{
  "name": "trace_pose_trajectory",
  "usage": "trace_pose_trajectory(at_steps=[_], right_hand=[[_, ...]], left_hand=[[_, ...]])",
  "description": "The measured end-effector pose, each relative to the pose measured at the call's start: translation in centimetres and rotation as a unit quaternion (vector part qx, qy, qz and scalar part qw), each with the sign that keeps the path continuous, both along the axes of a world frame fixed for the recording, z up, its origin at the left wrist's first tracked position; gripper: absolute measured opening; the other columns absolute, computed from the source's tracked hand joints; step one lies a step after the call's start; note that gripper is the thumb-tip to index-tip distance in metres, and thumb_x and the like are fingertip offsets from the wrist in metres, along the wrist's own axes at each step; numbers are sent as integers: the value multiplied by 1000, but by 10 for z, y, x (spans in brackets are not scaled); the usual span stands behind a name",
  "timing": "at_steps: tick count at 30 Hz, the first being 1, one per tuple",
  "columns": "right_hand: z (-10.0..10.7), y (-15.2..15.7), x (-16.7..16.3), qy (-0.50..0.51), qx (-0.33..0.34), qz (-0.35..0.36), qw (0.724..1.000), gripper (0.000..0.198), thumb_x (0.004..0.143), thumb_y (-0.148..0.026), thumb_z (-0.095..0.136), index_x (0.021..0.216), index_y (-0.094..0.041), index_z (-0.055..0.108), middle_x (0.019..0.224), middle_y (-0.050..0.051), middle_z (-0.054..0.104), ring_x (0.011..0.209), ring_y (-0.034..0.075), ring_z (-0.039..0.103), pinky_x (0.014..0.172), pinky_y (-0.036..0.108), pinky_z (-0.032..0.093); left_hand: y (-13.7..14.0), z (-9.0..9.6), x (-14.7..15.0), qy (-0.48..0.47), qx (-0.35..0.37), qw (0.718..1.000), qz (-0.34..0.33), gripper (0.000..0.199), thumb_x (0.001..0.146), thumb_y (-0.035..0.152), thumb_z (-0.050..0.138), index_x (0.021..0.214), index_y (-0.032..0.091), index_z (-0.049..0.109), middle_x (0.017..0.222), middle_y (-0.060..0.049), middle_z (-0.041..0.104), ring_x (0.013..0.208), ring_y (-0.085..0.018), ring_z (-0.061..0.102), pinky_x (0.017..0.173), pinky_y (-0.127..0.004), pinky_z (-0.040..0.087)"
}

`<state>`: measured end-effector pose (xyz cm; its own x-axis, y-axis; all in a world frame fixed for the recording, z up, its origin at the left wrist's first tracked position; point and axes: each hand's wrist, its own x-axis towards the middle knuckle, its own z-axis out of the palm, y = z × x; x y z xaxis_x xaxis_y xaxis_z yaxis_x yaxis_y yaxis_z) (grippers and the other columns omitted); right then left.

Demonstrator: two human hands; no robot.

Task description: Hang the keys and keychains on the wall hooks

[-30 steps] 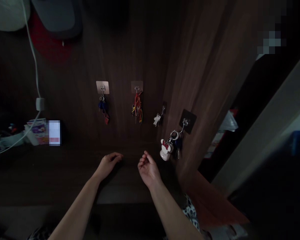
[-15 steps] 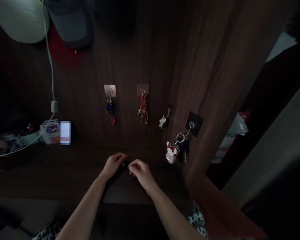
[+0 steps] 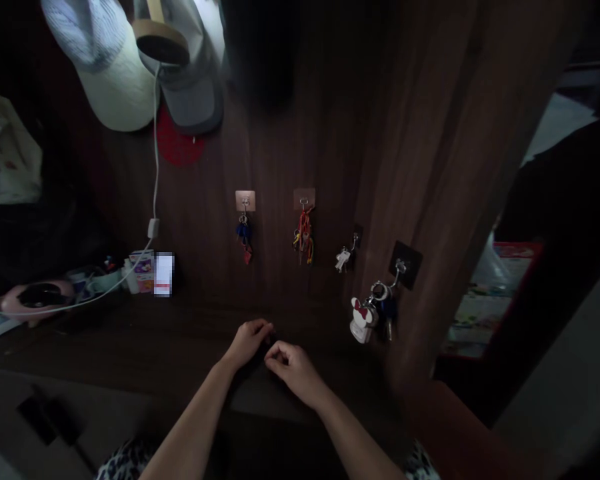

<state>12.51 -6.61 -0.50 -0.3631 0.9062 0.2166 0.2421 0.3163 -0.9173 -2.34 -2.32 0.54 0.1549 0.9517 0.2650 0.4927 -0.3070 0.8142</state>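
Nearest, dark-spotted cloth (image 3: 125, 460) shows at the bottom edge, beside the person's bare forearms, which reach forward over the dark wooden desk (image 3: 180, 340). The left hand (image 3: 247, 343) is bent inward at the wrist, its fingers curled toward the right; the right hand (image 3: 295, 370), just beside it and a little nearer, has thumb and forefinger drawn together. Each grip looks loosely closed, but the dimness hides the space between the fingers, so I cannot tell whether either holds anything. Ahead of the hands and to the right, a key ring with a white mouse-head charm (image 3: 363, 312), its bow red, hangs from a hook on a dark square plate (image 3: 406, 265). Along the desk to the left stand a rounded pink object (image 3: 35, 300), a white tube (image 3: 130, 277), a purple printed box (image 3: 143, 270) and a bright, pixelated rectangle (image 3: 163, 275). On the wood panel (image 3: 270, 153) behind, three more hooks carry, from left to right, blue-headed keys (image 3: 243, 230), keys with red and yellow cords (image 3: 305, 233) and small silver keys (image 3: 343, 259). A white cable (image 3: 156, 167) runs down at the left, below a pale cap (image 3: 123, 87) and a grey cap (image 3: 190, 93) hanging higher up.
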Motion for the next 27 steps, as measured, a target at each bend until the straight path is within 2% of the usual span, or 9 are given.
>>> trace_pose_trajectory(at_steps=[7,10,14,18,27], right_hand=[[1,-2,-1,35,-31,8,999,9,73,-26,57,72,-18,59,52,-6,45,49,8,41,50,21,29],[3,-2,-1,45,-31,18,998,11,72,-29,58,72,-18,59,51,-6,45,48,8,40,49,21,28],[8,1,2,87,-56,18,994,18,70,-34,59,71,-17,59,48,-7,42,45,7,36,47,21,26],[11,6,7,147,-89,-2,985,25,68,-41,59,70,-16,57,44,-8,37,42,7,31,45,21,22],[6,8,11,197,-105,0,975,34,62,-49,65,69,-16,57,41,-9,36,41,6,27,44,22,18]], left_hand=[[-19,5,-13,-1,-42,998,-49,31,76,38,48,90,16,66,69,-1,63,65,-14,55,63,-24,41],[-36,3,-21,-3,-49,997,-62,32,78,39,46,90,18,66,67,0,61,66,-14,54,64,-23,40],[-52,2,-26,-6,-56,998,-37,34,79,44,45,85,18,67,56,3,52,57,-12,49,60,-23,37],[-55,3,-26,-31,-70,997,-10,36,77,47,47,85,18,67,55,4,50,50,-10,42,54,-22,34],[-55,1,-27,-72,-103,992,-33,42,71,55,52,81,17,67,56,4,48,45,-7,33,46,-22,23]])
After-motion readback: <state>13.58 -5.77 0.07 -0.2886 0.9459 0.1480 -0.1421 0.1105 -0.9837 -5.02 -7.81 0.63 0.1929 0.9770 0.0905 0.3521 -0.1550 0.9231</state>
